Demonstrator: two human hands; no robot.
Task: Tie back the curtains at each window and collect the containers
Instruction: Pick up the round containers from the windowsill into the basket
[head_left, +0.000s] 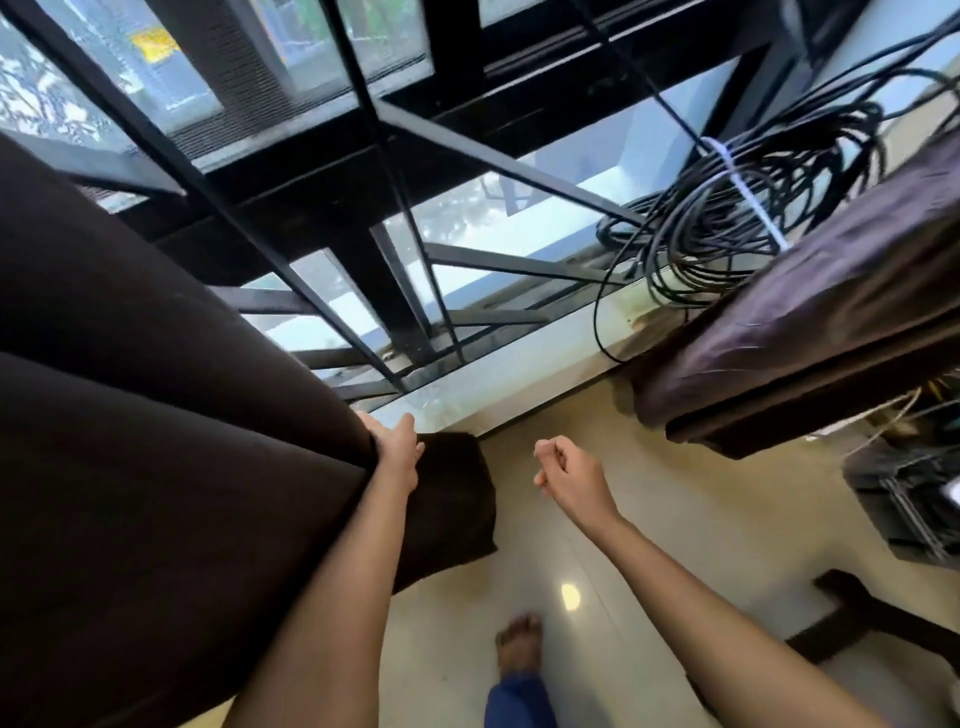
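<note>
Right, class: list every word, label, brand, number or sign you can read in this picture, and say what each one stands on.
No text here can be read.
On the yellow sign outside the window: whatever is printed is too blurred to read.
On the brown curtain, cable coil and floor: no lettering shows.

No legible text, label, brand, number or sign anywhere. Only a yellow patch (153, 41) beyond the window pane (176, 88), possibly a sign, too blurred to read.
</note>
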